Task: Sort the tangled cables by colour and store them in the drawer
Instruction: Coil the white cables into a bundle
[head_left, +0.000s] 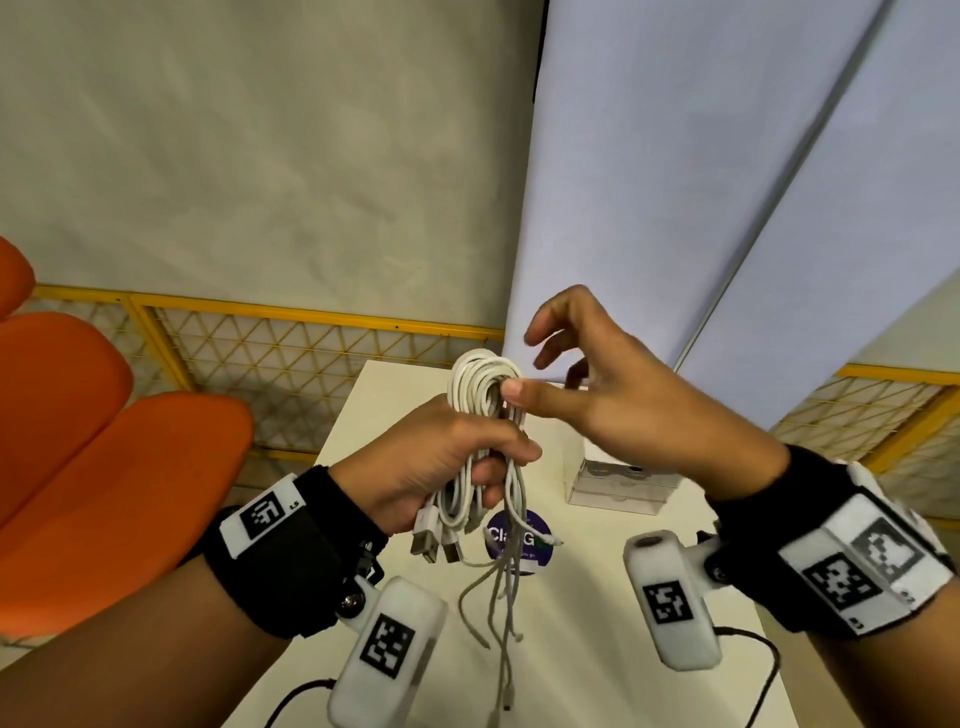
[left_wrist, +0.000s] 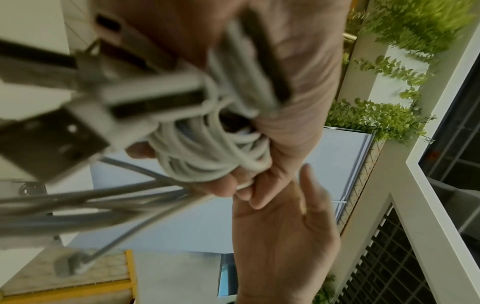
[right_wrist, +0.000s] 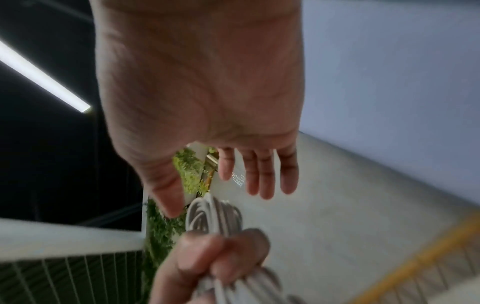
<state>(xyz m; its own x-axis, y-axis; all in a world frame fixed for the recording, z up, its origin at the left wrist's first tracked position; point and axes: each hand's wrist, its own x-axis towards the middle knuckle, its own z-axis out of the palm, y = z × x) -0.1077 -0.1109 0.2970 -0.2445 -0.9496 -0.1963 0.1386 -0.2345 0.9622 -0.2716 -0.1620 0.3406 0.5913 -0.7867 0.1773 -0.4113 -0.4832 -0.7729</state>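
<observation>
A bundle of white cables (head_left: 483, 387) is looped into a coil, and my left hand (head_left: 441, 462) grips it round the middle above the table. USB plugs (head_left: 434, 540) and loose cable ends hang below the fist. My right hand (head_left: 592, 395) is beside the coil's top with its fingers spread and loosely bent; only the thumb tip (head_left: 514, 391) touches the loops. In the left wrist view the coil (left_wrist: 207, 156) and a blurred plug (left_wrist: 52, 142) fill the frame. The right wrist view shows my relaxed fingers (right_wrist: 259, 176) above the coil (right_wrist: 213, 216).
A white table (head_left: 597, 675) lies below my hands, with a small clear drawer box (head_left: 618, 483) at its far right and a purple round sticker (head_left: 522, 538) under the cables. An orange chair (head_left: 104, 467) stands left. A yellow mesh fence (head_left: 291, 353) runs behind.
</observation>
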